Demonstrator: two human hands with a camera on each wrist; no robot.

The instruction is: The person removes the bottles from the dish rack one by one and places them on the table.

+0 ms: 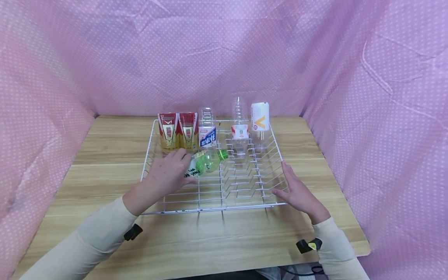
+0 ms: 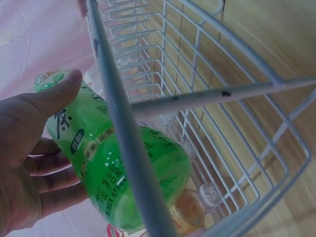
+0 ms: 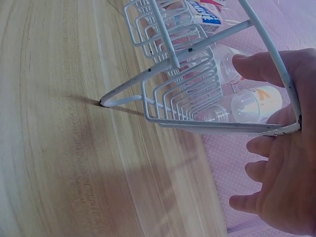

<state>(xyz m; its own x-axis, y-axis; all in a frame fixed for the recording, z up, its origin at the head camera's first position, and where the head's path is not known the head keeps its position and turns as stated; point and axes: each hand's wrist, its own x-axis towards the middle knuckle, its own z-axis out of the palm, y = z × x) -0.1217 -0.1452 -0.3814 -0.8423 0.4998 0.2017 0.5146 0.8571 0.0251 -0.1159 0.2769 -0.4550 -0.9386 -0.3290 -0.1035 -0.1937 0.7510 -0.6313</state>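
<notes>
Left hand [image 1: 168, 171]: It is gripping the green bottle [image 1: 209, 161], the thumb pressing one side and the fingers bending along the other, opening only as wide as the bottle.
Green bottle: It is leaning over the middle-left part of the wire rack [image 2: 122, 116], its cap pointing to the rack's right side; whether it is touching the wires, I cannot tell.
Right hand [image 1: 301, 192]: It is straddling the rack's right rim, the thumb reaching inside and the loose fingers spreading outside, not closing on anything.
Other bottles: Along the rack's far side, from left to right, two red-and-gold bottles [image 1: 169, 132], a blue-labelled bottle [image 1: 207, 136], a red-and-white-labelled bottle [image 1: 239, 132] and a white-labelled bottle [image 1: 260, 116] are standing.
Wooden table [image 1: 315, 155]: It is supporting the rack from below.
</notes>
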